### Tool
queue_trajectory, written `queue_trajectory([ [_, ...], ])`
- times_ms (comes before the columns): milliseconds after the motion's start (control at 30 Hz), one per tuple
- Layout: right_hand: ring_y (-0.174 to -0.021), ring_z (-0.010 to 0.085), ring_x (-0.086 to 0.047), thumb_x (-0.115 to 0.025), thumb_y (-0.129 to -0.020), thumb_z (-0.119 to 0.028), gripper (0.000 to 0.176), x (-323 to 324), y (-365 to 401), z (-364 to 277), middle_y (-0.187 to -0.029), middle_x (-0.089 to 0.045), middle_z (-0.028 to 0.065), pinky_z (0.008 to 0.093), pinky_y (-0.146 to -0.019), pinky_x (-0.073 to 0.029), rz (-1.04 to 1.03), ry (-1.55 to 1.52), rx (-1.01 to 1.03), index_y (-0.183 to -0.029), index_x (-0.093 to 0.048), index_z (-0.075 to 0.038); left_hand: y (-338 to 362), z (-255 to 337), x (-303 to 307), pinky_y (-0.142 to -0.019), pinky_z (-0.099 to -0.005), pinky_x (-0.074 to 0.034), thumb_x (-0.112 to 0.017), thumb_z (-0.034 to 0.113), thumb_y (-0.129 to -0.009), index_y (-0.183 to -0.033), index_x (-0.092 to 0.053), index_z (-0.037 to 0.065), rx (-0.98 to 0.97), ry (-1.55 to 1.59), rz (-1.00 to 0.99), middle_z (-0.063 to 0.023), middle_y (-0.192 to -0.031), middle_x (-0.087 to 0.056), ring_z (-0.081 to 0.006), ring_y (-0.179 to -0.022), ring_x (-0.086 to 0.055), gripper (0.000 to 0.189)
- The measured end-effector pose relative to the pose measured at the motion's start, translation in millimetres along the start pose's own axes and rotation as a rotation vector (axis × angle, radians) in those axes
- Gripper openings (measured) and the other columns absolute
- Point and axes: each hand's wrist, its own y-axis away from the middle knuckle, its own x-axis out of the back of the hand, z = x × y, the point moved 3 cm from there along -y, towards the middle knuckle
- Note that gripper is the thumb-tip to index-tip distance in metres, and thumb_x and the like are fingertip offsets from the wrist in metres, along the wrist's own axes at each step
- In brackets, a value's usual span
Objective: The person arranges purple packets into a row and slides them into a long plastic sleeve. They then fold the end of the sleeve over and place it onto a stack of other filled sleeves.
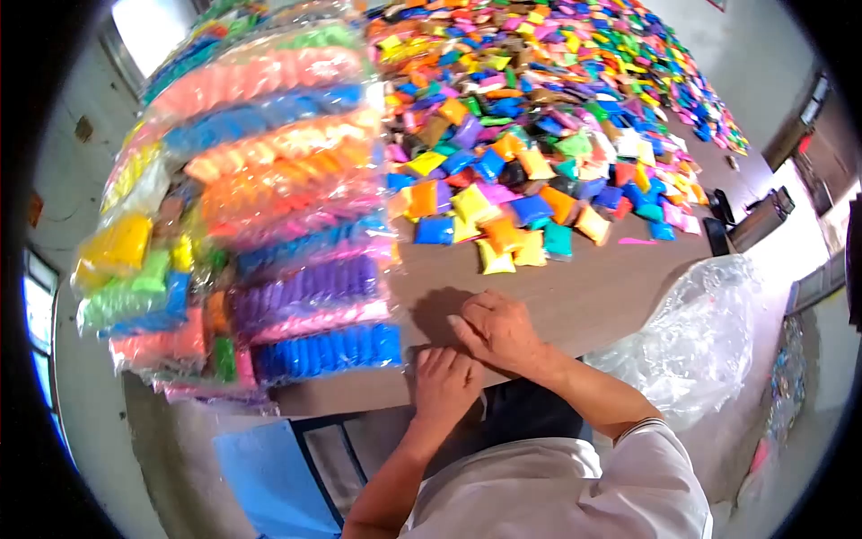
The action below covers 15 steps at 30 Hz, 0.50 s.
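My left hand (446,384) is at the table's front edge with its fingers curled in. What it holds, if anything, is hidden. Just above and to its right, my right hand (496,331) rests low over the tabletop, fingers bent under and thumb out to the left. Nothing can be made out inside it. Beyond the hands lie small square packets in many colours, among them a yellow packet (496,258) and a teal packet (557,240). Left of my left hand, a clear bag of blue packets (328,350) lies at the bottom of a tall stack.
Stacked clear bags of orange packets (287,184) and purple packets (310,285) fill the table's left side. A large heap of loose packets (539,63) covers the back. Crumpled clear plastic (691,341) hangs over the right edge. A blue chair (269,476) stands below left.
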Motion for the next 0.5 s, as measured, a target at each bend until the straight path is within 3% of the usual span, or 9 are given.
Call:
queue_trajectory([
  [67,-0.075,0.0329,-0.062,-0.071,-0.084,-0.015,0.016,12.7,25.6,37.0,-0.083,-0.064,0.0139,0.0409,-0.065,-0.052,-0.053,0.192,-0.218,-0.079,-0.063,-0.002,-4.3,1.5,2.2,-0.079,-0.0437,-0.044,-0.067,0.01,-0.08,-0.078,-0.062,0.003,0.03,0.009,0.006,-0.0122,-0.082,-0.062,-0.0329,-0.082,-0.059,0.009],
  [167,-0.074,0.0353,-0.061,-0.069,-0.085,-0.019,0.017,41.8,51.6,63.1,-0.081,-0.061,0.0153,0.0439,-0.065,-0.051,0.104,0.021,-0.32,-0.081,-0.063,-0.003,-8.3,6.1,4.9,-0.079,-0.0429,-0.044,-0.066,0.011,-0.081,-0.071,-0.058,0.004,0.023,-0.005,0.016,-0.0119,-0.076,-0.061,-0.0325,-0.078,-0.058,0.015],
  [500,-0.081,0.0342,-0.062,-0.07,-0.083,-0.021,0.018,41.8,56.4,58.8,-0.087,-0.061,0.014,0.0427,-0.068,-0.052,0.071,0.221,-0.254,-0.083,-0.061,-0.005,-10.4,8.2,0.9,-0.08,-0.043,-0.043,-0.067,0.012,-0.081,-0.072,-0.06,0.005,0.042,-0.032,0.006,-0.0117,-0.078,-0.061,-0.0324,-0.079,-0.058,0.014],
])
